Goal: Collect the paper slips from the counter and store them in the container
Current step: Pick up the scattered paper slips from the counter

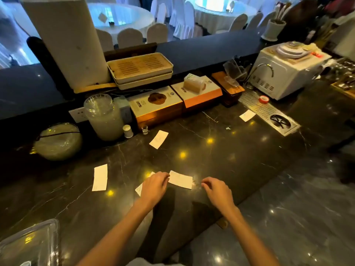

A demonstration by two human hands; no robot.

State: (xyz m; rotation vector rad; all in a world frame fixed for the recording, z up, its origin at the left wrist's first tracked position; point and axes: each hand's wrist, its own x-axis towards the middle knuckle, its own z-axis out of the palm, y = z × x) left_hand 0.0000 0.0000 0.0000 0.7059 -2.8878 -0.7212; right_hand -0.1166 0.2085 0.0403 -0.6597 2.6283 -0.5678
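Note:
Several white paper slips lie on the dark marble counter (230,160). One slip (181,179) lies between my hands, and my left hand (153,186) touches its left end with the fingertips. A second slip (139,188) lies partly hidden under that hand. My right hand (216,190) hovers just right of the middle slip, fingers curled, holding nothing. Other slips lie at the left (99,177), further back (159,139) and far right (247,115). A clear plastic container (28,244) sits at the bottom left corner.
Along the counter's back stand a glass jar (104,118), a round glass vessel (57,141), boxed goods (156,106), a shot glass (145,129), stacked trays (140,71) and a white machine (282,73). A metal drain grate (269,114) with red tape is at right.

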